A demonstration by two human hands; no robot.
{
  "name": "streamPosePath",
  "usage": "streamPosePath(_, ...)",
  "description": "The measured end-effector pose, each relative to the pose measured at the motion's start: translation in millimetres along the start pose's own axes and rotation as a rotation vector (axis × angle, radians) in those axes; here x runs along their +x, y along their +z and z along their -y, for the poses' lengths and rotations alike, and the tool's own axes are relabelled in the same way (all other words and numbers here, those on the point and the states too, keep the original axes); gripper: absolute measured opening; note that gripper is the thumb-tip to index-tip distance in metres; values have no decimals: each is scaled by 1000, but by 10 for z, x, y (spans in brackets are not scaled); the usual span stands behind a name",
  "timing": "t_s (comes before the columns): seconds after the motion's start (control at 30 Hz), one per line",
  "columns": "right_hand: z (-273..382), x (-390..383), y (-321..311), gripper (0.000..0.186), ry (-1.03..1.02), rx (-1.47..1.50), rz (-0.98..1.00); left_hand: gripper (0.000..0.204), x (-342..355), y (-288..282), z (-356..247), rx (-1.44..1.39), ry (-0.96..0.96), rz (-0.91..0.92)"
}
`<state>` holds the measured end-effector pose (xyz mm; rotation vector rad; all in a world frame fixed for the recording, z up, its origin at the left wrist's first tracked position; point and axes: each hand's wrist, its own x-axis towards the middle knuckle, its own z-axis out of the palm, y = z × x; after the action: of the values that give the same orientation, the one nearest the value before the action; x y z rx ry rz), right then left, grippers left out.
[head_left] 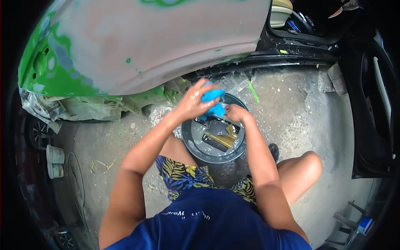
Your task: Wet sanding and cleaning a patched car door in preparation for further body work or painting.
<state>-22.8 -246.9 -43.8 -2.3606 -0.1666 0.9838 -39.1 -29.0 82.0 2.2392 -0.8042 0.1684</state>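
I've got two white tubs (55,161) at left, then a green-and-grey panel (166,41) along the far side. Left hand (196,100) is above the far part of the round basin (195,154), fingers clamped on the blue cloth (214,96) (a bit motion-blurred). Dark and tan pieces (221,139) lie in the basin, nearer than the cloth. Right hand (236,113) sits just right of the cloth, fingers curled; can't tell if they pinch it. Black door (371,108) at right.
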Motion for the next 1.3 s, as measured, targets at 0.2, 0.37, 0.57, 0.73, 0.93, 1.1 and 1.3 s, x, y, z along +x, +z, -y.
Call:
streamPosePath(0.2, -489, 828, 456, 32, 46, -303, -158, 35, -1091, 539, 162, 70, -113, 196)
streamPosePath(0.37, -491, 1241, 973, 35, 149, -322, -1, 30, -1439, 798, 121, 323, -246, 420)
streamPosePath(0.57, -490, 1173, 798, 28, -18, -710, 145, 41, -1427, 793, 189, 301, -318, 359)
streamPosePath(0.73, 8, 362, 47, 20, 27, -78, -2, 42, -1346, 679, 179, 331, -393, 527)
streamPosePath(0.93, -64, -137, -385, 36, -32, 159, -71, 45, -1359, 778, 155, 343, -319, 510)
streamPosePath(1.1, -67, -292, -260, 31, -52, 117, -136, 39, -1315, 770, 129, 325, -280, 530)
streamPosePath(1.3, 383, -801, 193, 29, -215, -46, 55, 59, -1297, 610, 32, 193, -194, 62)
